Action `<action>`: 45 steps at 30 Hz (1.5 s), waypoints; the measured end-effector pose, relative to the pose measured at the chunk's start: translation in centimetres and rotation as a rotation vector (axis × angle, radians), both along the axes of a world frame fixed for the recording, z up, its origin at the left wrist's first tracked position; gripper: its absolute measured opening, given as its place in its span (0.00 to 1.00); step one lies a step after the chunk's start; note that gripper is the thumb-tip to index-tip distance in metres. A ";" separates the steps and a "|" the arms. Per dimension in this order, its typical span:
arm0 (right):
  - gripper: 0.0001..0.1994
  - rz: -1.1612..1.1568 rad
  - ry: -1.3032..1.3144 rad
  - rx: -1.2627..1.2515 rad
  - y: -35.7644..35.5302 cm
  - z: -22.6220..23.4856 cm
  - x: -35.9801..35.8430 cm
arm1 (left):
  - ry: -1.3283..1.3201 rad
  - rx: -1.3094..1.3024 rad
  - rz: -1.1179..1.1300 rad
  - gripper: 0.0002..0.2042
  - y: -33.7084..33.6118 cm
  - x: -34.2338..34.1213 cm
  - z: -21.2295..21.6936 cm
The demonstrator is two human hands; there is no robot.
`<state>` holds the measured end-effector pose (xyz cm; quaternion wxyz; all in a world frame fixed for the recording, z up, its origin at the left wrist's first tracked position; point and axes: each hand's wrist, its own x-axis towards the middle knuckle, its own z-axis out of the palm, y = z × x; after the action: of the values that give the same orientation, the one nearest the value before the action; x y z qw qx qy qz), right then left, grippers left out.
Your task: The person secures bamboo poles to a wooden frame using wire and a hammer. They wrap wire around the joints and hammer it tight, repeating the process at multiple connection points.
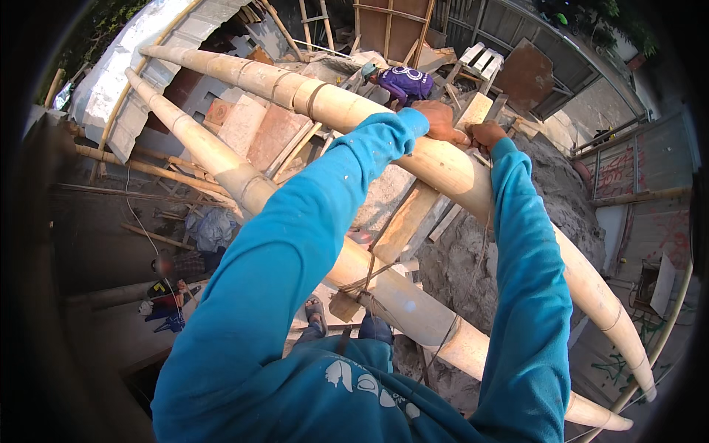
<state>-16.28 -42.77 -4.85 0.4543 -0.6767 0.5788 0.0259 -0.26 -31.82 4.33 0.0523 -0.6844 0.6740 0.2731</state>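
Note:
Both of my arms reach forward over a thick bamboo pole (340, 103) that slants across the view. At its far side my left hand (437, 120) is closed, its wrist above the pole. Close beside it, my right hand (487, 135) is closed too, fingers curled toward the left hand. What they grip between them is too small to make out. Just beyond the hands juts the end of a wooden beam (476, 109). A wooden plank (406, 221) runs under the thick pole to a second bamboo pole (236, 173), where cord (369, 284) is wrapped around the crossing.
Far below, a person in a purple shirt (410, 83) bends among boards and rubble. Another person (196, 264) is at the lower left. Corrugated metal sheet (122, 70) lies at the upper left; a grey sand heap (461, 258) is beneath the poles. My sandalled foot (315, 310) shows below.

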 end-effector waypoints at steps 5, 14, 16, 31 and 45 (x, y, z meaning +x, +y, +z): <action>0.14 -0.156 -0.115 0.112 -0.6 0.1 -1.8 | 0.111 -0.718 0.283 0.41 10.5 2.4 3.8; 0.17 -0.160 0.074 0.187 -0.2 2.4 0.7 | 1.301 -0.141 1.178 0.48 15.9 5.9 -1.8; 0.20 -0.148 0.096 0.115 0.7 3.5 0.0 | 1.455 -0.216 1.193 0.48 13.6 4.7 -1.6; 0.31 0.203 0.186 -0.018 -0.7 1.0 0.1 | 1.522 -0.359 1.199 0.34 12.4 5.5 -4.3; 0.22 0.125 0.211 -0.122 0.4 2.7 5.0 | 1.546 -0.233 1.148 0.41 12.1 10.4 -6.4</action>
<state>-11.31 -42.35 -2.15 0.3465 -0.7315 0.5803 0.0899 10.10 -19.70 -2.07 -0.6147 -0.5417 0.1082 0.5630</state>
